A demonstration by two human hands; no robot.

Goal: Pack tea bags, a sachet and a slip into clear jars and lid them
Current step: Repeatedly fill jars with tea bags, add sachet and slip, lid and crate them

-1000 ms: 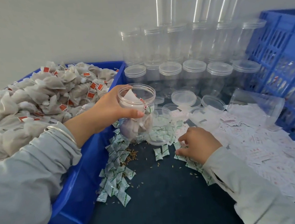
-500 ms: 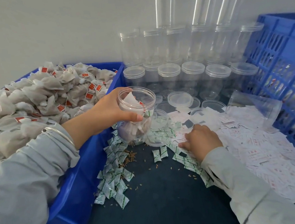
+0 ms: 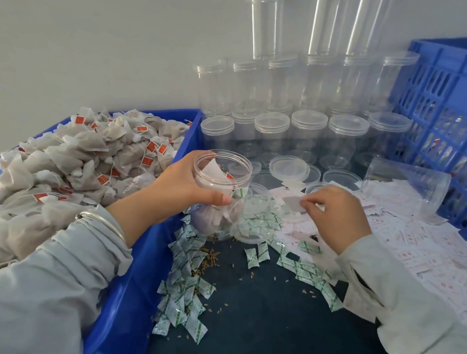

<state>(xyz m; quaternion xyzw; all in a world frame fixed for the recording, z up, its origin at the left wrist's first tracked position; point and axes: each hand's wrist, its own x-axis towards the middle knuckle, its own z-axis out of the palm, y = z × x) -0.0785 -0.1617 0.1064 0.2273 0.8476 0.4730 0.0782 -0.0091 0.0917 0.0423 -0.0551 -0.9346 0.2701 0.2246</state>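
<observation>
Left hand wraps its fingers and thumb round an open jar part-filled with tea bags, tilting its mouth rightward, likely to receive what comes next. Right hand, wrist bent, pinches a white slip just beside the jar, above scattered sachets. Loose lids wait behind.

Two hands, left and right, one open jar in play, two blue crates, and tea bags, sachets and slips too many to count.
</observation>
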